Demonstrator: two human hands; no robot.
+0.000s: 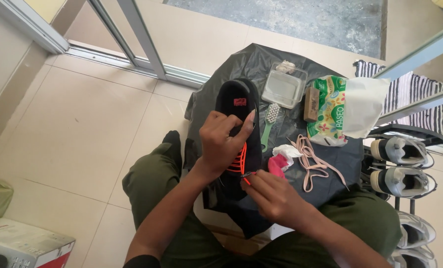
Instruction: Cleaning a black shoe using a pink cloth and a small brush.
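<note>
1. Right now a black shoe (239,124) with bright orange laces (238,160) lies on the dark-covered surface (331,164), just left of the green brush (268,124).
2. Left hand (221,141) curls over the shoe, grip closed on it.
3. Right hand (273,196) sits below the shoe, grip pinching a lace end.

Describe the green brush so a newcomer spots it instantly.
Start at the black plastic sheet over the low table. On it, right of the black shoe and just below the clear tray, lies the brush. Unlike the brown block nearby, it has a slim green handle and pale bristles.
</note>
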